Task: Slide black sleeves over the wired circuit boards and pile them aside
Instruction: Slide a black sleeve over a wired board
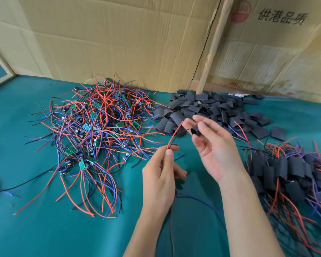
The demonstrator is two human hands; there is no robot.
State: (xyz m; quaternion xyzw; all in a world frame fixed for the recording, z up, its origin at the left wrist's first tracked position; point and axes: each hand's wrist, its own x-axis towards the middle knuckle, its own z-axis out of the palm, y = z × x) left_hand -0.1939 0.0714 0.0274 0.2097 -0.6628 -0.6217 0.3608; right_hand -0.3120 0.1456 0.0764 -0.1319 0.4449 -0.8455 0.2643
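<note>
Left hand (162, 175) pinching red and black wires (173, 137); right hand (214, 145) fingers (188, 125) gripping black sleeve (195, 131) at wire tips, above counter (44, 229); bare boards (98, 125) left; sleeved pile (285, 169) right.

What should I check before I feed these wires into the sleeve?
1. Left hand pinches the red wire and the black wire beside it: ok.
2. Right hand holds a sleeve at its fingertips: ok.
3. Wire tips are next to the sleeve, not yet inside it: ok.
4. Sleeve mouth open enough: cannot tell, blurred.
5. Circuit board on these wires: cannot tell, none visible.
6. Finished pile within easy reach on the right: ok.
</note>
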